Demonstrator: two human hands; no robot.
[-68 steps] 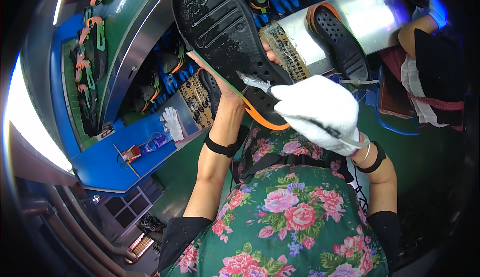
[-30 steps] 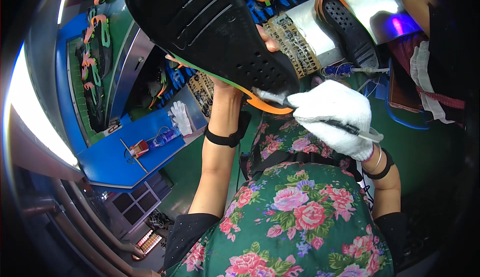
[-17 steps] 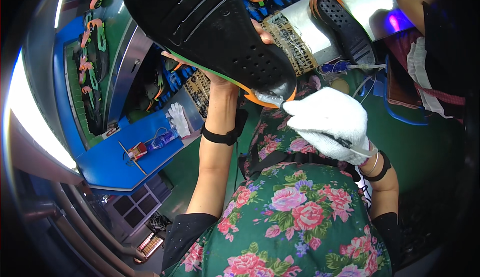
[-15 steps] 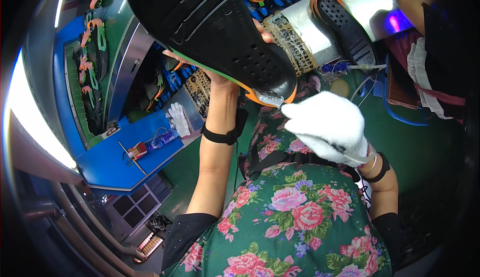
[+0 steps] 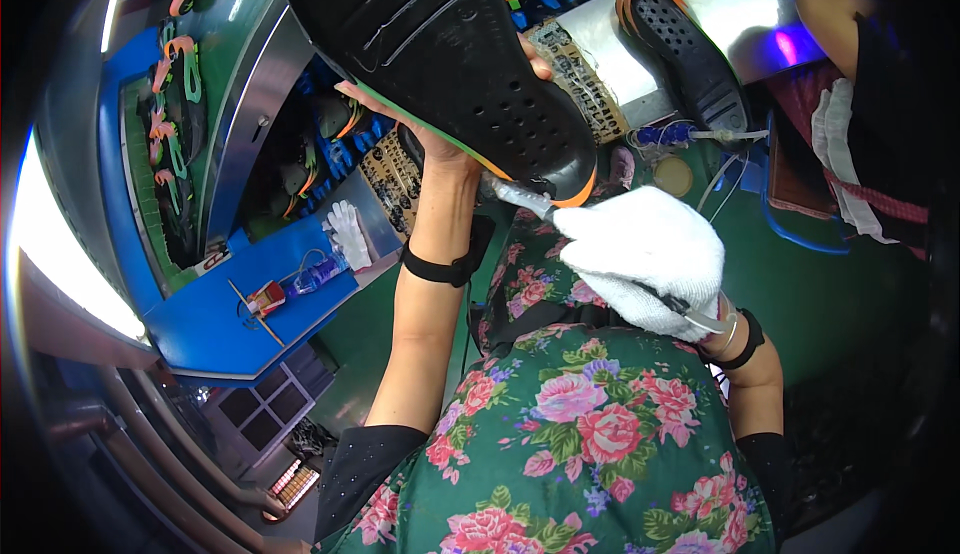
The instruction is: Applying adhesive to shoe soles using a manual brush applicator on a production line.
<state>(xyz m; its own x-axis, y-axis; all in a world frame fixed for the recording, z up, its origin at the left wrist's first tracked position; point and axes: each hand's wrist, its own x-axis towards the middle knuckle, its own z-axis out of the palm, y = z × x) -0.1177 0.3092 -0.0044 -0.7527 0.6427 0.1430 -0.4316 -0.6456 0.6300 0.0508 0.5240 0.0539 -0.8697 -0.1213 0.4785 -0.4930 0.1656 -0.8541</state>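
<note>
A large black shoe sole (image 5: pixel 440 34) with an orange and green rim is raised in front of me, its holed and ridged face toward me. My bare left hand (image 5: pixel 436 144) is wrapped round it from behind, with some fingertips showing at the far edge. My right hand (image 5: pixel 645 259), in a white knit glove, is closed on a small brush (image 5: pixel 522 197) with a wet, glistening tip. That tip lies at the orange rim by the sole's near end; whether it touches is hard to see. The brush's handle is mostly hidden in the glove.
Another black sole (image 5: pixel 690 54) lies on the metal conveyor edge (image 5: pixel 730 4) at upper right. A blue side table (image 5: pixel 200 324) bears a white glove (image 5: pixel 347 234) and a bottle (image 5: pixel 320 272). Several shoe parts (image 5: pixel 175 144) stand at far left. Another person's arm (image 5: pixel 835 24) shows at upper right.
The brush and my right hand have shifted slightly left along the orange rim. The sole has moved a little to the right in my left hand.
</note>
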